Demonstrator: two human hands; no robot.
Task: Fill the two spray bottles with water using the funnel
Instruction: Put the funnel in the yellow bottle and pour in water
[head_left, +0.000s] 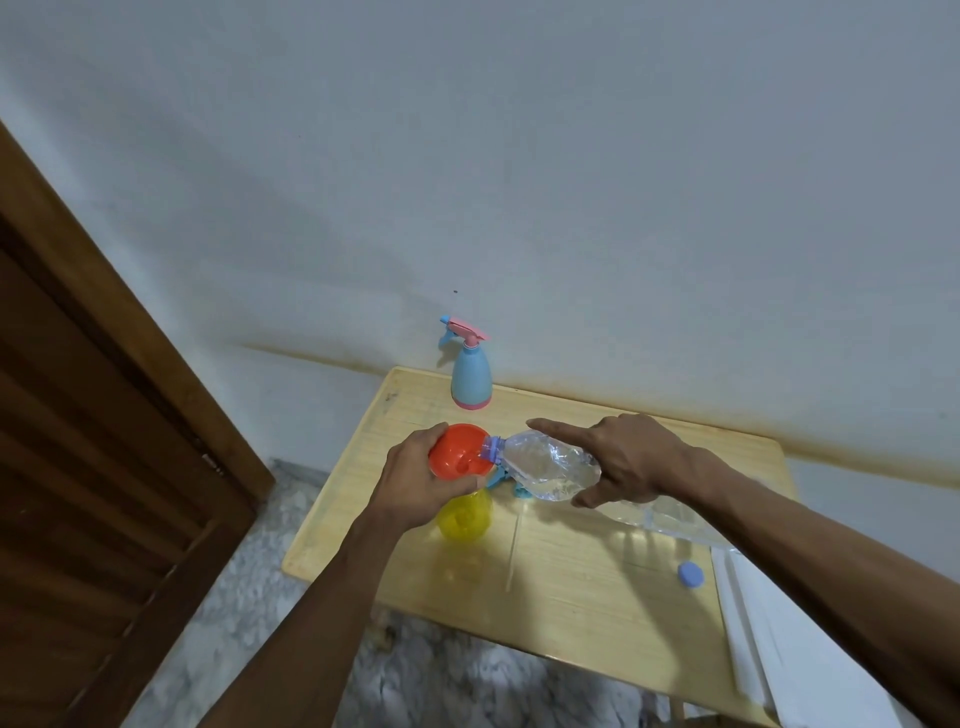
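The left hand (415, 480) grips the rim of the orange funnel (460, 451), its fingers (434, 434) curled round the far edge, most likely to keep the funnel steady and seated in the neck of the yellow spray bottle (466, 517) that stands on the tabletop (582, 571) just below it. The right hand (628, 462) holds a clear water bottle (550, 465) tipped almost flat, thumb under its belly and forefinger stretched straight along the top, so that its purple-ringed mouth reaches over the funnel's bowl; this looks like pouring in progress, though no stream can be made out. The blue spray bottle (471, 376), with its pink trigger head screwed on, stands upright at the far edge of the tabletop by the wall, well apart from the pouring. Something light blue (511, 486), perhaps the yellow bottle's removed spray head, lies just behind the funnel, partly hidden by the water bottle. A small blue cap (690, 575) rests near the tabletop's right edge. Nothing blocks the funnel.
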